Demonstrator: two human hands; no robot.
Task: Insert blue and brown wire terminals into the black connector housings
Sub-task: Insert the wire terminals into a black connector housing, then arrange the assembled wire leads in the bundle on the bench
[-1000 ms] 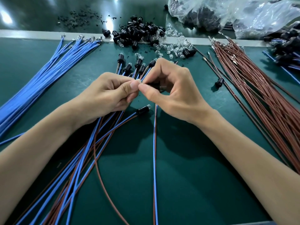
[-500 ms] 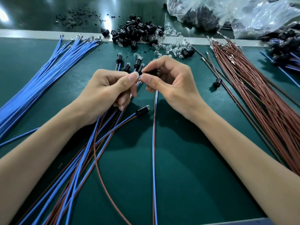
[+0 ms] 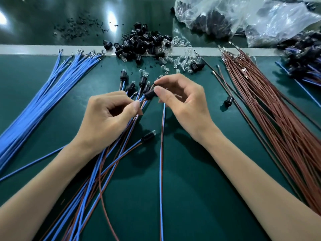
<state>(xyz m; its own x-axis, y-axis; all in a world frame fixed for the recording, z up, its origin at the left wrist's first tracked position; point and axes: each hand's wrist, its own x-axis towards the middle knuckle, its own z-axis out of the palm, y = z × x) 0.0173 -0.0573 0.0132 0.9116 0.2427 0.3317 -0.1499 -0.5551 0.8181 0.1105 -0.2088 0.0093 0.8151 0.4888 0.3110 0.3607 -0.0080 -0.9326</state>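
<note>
My right hand [image 3: 182, 101] pinches a black connector housing [image 3: 149, 94] between thumb and forefinger above the green mat. My left hand [image 3: 107, 117] pinches a blue and a brown wire end [image 3: 143, 101] just behind that housing. A blue and brown wire pair [image 3: 161, 162] runs from under my right hand toward me. Finished pairs with black housings [image 3: 132, 86] lie fanned out beyond my left hand, and one more [image 3: 147, 136] lies between my wrists. How far the terminals sit inside the held housing is hidden by my fingers.
Loose blue wires [image 3: 43, 98] lie at the left, brown wires [image 3: 278, 110] at the right. A pile of black housings [image 3: 142, 44] and clear bulbs [image 3: 182, 58] sits at the back, near plastic bags [image 3: 243, 18]. A single housing [image 3: 229, 100] lies right of my hand.
My hands have drawn apart a little; the housing now shows between my right thumb and forefinger, with the wire ends in my left fingertips just below it.
</note>
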